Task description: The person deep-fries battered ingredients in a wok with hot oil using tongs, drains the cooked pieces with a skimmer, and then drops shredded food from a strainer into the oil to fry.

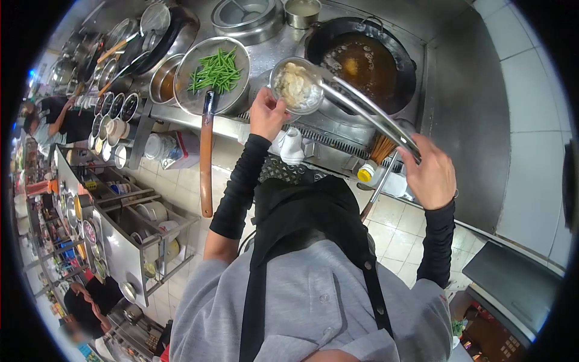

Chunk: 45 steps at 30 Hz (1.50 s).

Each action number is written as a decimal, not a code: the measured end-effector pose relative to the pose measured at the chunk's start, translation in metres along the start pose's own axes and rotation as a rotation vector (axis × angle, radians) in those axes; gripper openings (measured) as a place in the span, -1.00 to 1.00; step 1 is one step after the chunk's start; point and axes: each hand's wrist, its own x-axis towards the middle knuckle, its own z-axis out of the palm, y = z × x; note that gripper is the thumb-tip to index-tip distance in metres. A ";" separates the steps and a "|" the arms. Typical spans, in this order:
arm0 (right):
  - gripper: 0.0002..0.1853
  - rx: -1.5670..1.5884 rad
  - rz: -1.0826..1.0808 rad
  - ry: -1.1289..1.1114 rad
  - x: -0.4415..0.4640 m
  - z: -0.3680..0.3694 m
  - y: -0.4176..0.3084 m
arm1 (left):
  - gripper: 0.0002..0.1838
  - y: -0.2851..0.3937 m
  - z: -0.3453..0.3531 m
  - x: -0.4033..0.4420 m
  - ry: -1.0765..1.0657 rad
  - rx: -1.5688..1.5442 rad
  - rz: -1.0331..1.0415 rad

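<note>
My left hand (269, 114) grips the near rim of a small metal bowl (316, 104), which holds pale, batter-coated pieces (295, 84). In my right hand (432, 174) is a pair of long metal tongs (374, 113), whose tips reach to the bowl's right edge. Whether the tips pinch anything I cannot make out. Beyond the tongs, a black wok (405, 69) holds bubbling brown oil with a golden piece (350, 66) in it. Left of the bowl, green beans (216, 71) lie in a round strainer (184, 72) with a wooden handle (207, 163).
A lidded metal pot (247, 27) and a small metal pot (302, 13) stand behind. Wooden skewers (382, 148) and a yellow-capped jar (366, 171) sit at the stove's front. Seasoning pots (128, 107) line the left. Two other people work at far left.
</note>
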 end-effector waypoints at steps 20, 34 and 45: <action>-0.77 -0.100 0.124 0.015 0.005 0.020 0.020 | -0.82 -0.037 0.026 0.049 -0.081 0.044 -0.075; -0.74 -0.224 0.180 -0.023 0.033 0.064 0.054 | -0.85 -0.024 0.004 0.029 -0.175 -0.141 -0.125; -0.74 -0.065 -0.020 -0.118 -0.001 0.008 -0.025 | -0.82 -0.002 0.000 0.035 -0.160 0.061 0.015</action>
